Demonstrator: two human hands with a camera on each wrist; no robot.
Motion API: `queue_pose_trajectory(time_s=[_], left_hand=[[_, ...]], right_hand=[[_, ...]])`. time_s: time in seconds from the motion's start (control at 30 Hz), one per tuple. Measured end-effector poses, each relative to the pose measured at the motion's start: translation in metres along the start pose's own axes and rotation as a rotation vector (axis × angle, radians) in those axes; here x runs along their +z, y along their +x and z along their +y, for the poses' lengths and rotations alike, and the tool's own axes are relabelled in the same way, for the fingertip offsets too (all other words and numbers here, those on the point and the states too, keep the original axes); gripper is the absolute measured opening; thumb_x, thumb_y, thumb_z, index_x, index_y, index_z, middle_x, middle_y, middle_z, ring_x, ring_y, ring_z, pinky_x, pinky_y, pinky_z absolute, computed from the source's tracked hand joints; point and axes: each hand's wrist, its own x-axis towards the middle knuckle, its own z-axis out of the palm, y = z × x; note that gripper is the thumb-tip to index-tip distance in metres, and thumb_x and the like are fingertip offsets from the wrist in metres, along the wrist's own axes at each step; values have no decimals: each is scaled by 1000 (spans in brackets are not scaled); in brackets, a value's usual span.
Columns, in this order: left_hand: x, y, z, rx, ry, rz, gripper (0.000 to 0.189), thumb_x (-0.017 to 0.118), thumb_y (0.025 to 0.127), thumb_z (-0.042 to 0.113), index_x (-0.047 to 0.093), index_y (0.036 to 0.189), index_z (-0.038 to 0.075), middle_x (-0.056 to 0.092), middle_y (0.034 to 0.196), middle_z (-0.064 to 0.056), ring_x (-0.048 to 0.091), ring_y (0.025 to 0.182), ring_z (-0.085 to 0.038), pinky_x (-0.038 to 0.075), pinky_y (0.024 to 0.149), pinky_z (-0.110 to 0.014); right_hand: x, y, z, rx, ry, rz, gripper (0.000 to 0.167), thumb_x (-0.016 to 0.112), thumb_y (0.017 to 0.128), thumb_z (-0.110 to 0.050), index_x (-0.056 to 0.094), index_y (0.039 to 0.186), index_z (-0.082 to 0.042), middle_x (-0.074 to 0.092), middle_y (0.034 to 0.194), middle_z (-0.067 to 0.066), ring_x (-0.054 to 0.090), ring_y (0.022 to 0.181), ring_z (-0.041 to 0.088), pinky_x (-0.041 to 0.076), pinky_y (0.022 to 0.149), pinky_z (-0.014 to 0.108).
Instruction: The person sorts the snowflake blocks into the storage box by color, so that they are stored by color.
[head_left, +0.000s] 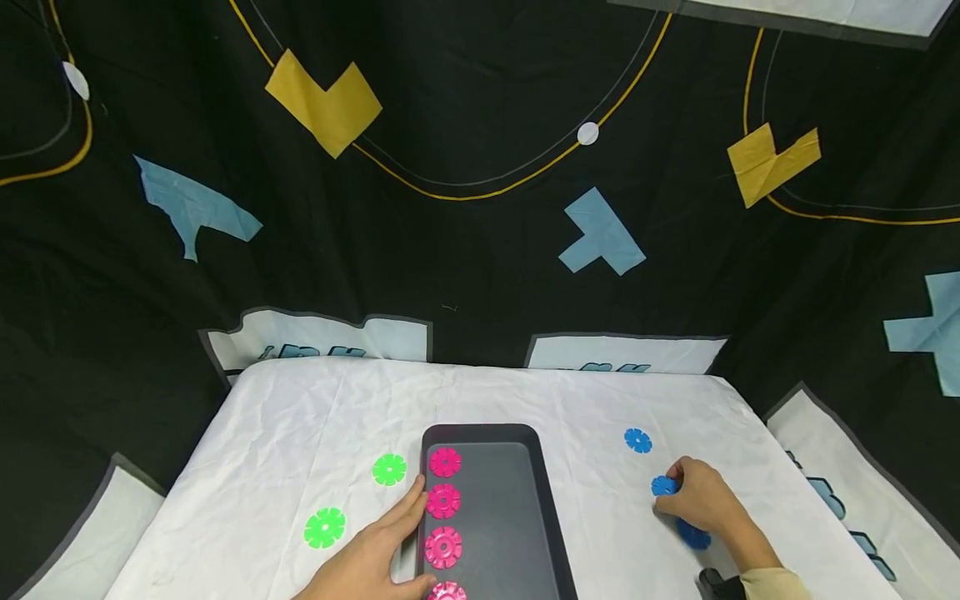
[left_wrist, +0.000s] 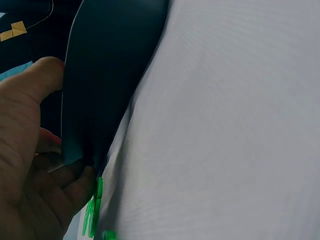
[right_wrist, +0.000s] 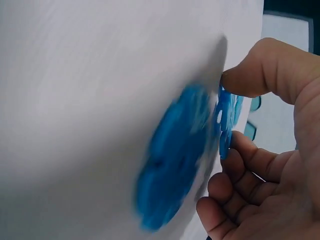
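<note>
My left hand [head_left: 375,554] grips the left side of a dark grey baking tray [head_left: 506,517], its thumb over the rim. Several pink notched discs [head_left: 443,547] lie in a column along the tray's left side. In the left wrist view, the hand [left_wrist: 35,165] curls at the tray's outer wall [left_wrist: 110,65]. On the right, my right hand [head_left: 705,496] pinches a blue notched disc [head_left: 663,486] between thumb and fingers, close to the cloth. Another blue disc [right_wrist: 175,160] lies nearer the right wrist camera, and a further one [head_left: 638,440] lies beyond the hand.
Two green notched discs [head_left: 325,527] lie left of the tray. A white cloth [head_left: 600,483] with creases covers the table. Behind it hangs a black curtain [head_left: 465,275] with yellow and blue tape pieces.
</note>
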Motion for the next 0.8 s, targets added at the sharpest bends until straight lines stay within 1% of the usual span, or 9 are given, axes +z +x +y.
queue_pose_trajectory(time_s=[0.2,0.4,0.5,0.6,0.7,0.8], left_hand=[[0,0,1,0,1,1,95,71,83,53,31,150,-1,17,162,-6,32,141,-25,44,101,-37],[-1,0,1,-1,-2,-8,95,71,83,52,31,150,-2,16,162,-6,32,141,-26,43,101,-37],[-2,0,2,-2,0,-8,95,71,83,52,30,150,-2,16,162,-6,32,141,-25,43,101,-37],[-1,-1,2,1,5,-1,95,71,83,52,31,150,-2,17,162,-6,32,140,-25,43,101,-37],[-1,-1,2,5,11,6,95,71,83,52,32,150,-2,17,162,-7,33,140,-25,44,101,-37],[0,0,2,1,14,7,95,71,83,52,32,150,-2,18,162,-7,32,140,-25,44,100,-37]], right_hand=[[0,1,-26,-133,19,66,49,83,65,-25,59,100,1,55,87,6,53,76,19,50,67,38],[-4,-5,-63,-265,44,121,47,82,65,-20,60,103,-2,57,95,6,56,86,20,50,73,38],[-5,-7,-81,-334,30,152,46,81,64,-20,60,102,-4,58,95,4,56,86,19,49,74,37],[-5,-8,-99,-398,23,172,45,82,62,-20,60,99,-6,56,93,1,54,83,17,49,73,35],[-5,-11,-115,-445,29,178,44,81,61,-20,60,98,-7,56,92,0,54,83,16,48,73,35],[-3,-14,-128,-474,24,183,43,80,59,-20,61,96,-10,55,91,-2,54,84,14,48,75,34]])
